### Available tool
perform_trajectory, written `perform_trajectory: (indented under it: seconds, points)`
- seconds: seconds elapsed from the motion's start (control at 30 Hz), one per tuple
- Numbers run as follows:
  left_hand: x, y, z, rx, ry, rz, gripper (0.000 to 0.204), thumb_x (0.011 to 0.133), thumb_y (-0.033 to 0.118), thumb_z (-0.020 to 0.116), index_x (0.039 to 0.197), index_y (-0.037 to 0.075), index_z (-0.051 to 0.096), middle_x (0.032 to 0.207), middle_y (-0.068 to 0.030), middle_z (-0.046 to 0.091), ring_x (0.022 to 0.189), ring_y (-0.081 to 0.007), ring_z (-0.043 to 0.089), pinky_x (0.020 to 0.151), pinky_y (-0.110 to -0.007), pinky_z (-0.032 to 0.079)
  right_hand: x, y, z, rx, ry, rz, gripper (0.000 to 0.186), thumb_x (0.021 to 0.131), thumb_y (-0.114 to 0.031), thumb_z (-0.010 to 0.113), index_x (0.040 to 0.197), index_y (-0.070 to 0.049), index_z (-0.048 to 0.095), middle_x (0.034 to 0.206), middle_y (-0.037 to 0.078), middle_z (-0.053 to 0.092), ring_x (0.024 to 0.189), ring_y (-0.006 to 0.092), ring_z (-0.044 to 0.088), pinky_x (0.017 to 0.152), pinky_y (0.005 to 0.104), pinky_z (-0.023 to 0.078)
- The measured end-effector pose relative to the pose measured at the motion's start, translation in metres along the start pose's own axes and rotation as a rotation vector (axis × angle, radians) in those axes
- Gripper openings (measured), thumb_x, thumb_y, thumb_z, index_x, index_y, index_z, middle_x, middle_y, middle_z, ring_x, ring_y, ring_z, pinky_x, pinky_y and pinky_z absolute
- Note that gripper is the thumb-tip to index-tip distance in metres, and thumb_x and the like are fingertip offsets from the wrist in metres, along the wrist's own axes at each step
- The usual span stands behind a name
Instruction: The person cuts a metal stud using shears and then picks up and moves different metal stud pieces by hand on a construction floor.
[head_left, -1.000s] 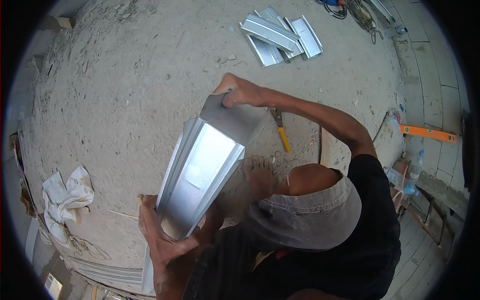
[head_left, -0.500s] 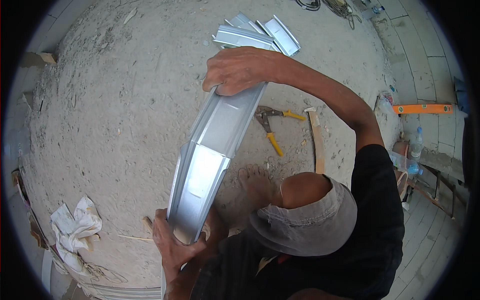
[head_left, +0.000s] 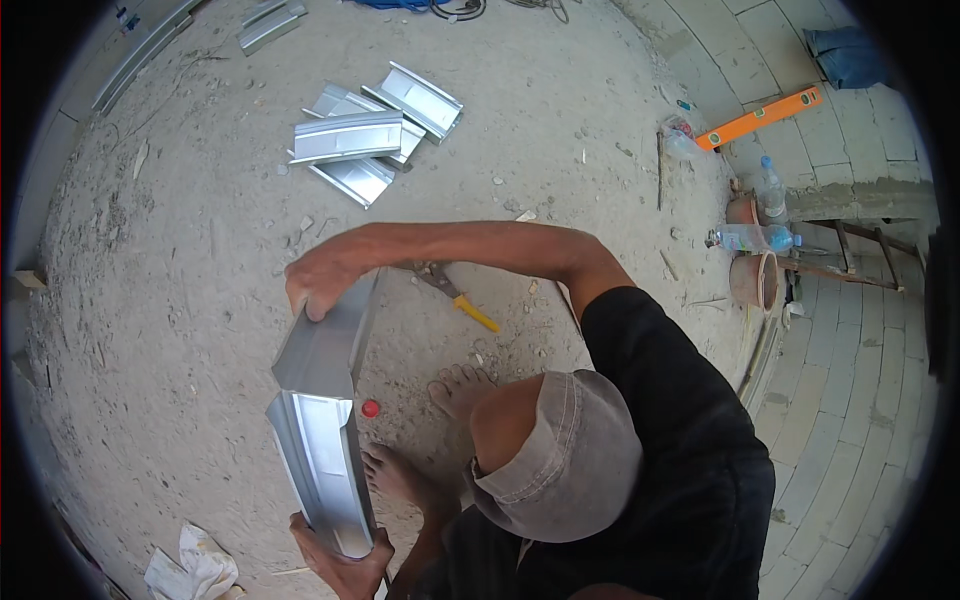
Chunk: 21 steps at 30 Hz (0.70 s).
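A shiny galvanized metal channel point(head_left: 322, 450) is held between my two hands, creased across its middle and bent at an angle there. My left hand point(head_left: 345, 565) grips the near end, thumb on one side and fingers on the other. Wrapped over the far end is my right hand point(head_left: 328, 272), its fingers pressing the edge. Tin snips point(head_left: 474, 312) with yellow handles lie on the ground just beyond my bare feet, partly covered by my right forearm. A small round red object point(head_left: 371, 409) sits beside the channel's crease.
Short cut channel pieces point(head_left: 348, 137) lie in a pile ahead, with more pieces point(head_left: 270, 28) farther off. An orange spirit level point(head_left: 760, 118) leans by the block wall at right, near plastic bottles point(head_left: 755, 238) and clay-coloured pots point(head_left: 752, 280). A white sack point(head_left: 195, 568) lies at lower left.
The channel is bent more sharply at its crease, and its sides have parted there. In the picture, both hands and the channel sit farther left and lower; the view has also shifted.
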<state>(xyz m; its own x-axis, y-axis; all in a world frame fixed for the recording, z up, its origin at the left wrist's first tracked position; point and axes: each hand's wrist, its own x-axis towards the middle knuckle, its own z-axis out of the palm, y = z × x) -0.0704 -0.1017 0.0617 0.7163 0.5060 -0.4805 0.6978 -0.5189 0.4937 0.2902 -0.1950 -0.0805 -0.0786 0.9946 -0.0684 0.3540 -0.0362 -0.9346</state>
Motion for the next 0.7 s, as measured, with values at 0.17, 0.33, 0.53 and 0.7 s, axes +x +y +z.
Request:
perform_trajectory:
  seconds: [0.17,0.33,0.53,0.7]
  points:
    - [0.005,0.006,-0.001,-0.007,0.057,0.097,0.089,0.046,0.024,0.076,0.120,-0.003,0.036,0.094,-0.0188,0.050,0.084,-0.0351,0.049,0.079,-0.046,0.042,-0.015,-0.031,-0.024,-0.045,0.007,0.100,0.020,0.066,-0.013,0.052,0.059,0.005,0.054,0.054,0.014,0.051,0.047,0.0202,0.045,0.051,0.0418,0.039]
    - [0.019,0.002,0.002,-0.026,-0.016,0.104,0.077,0.048,0.027,0.077,0.111,0.000,0.043,0.089,-0.0172,0.050,0.087,-0.0366,0.051,0.074,-0.049,0.042,0.010,0.024,0.139,0.898,0.320,0.089,0.018,0.068,-0.010,0.052,0.062,0.005,0.059,0.056,0.012,0.056,0.048,0.0175,0.048,0.052,0.0383,0.041]
    - [0.010,0.000,-0.001,0.089,0.100,0.149,0.076,0.049,0.028,0.076,0.112,0.000,0.043,0.093,-0.0173,0.050,0.088,-0.0368,0.050,0.076,-0.049,0.041,0.009,0.041,0.079,0.419,0.172,-0.032,0.018,0.069,-0.010,0.052,0.064,0.004,0.062,0.057,0.012,0.058,0.049,0.0175,0.051,0.054,0.0374,0.043]
    - [0.014,-0.009,0.021,0.159,0.031,0.032,0.079,0.052,0.022,0.075,0.118,0.000,0.039,0.097,-0.0216,0.051,0.096,-0.0429,0.049,0.084,-0.051,0.039,0.003,-0.048,-0.044,-0.788,0.102,-0.054,0.021,0.067,-0.020,0.055,0.063,0.001,0.060,0.064,0.018,0.059,0.065,0.0338,0.060,0.061,0.0432,0.047]
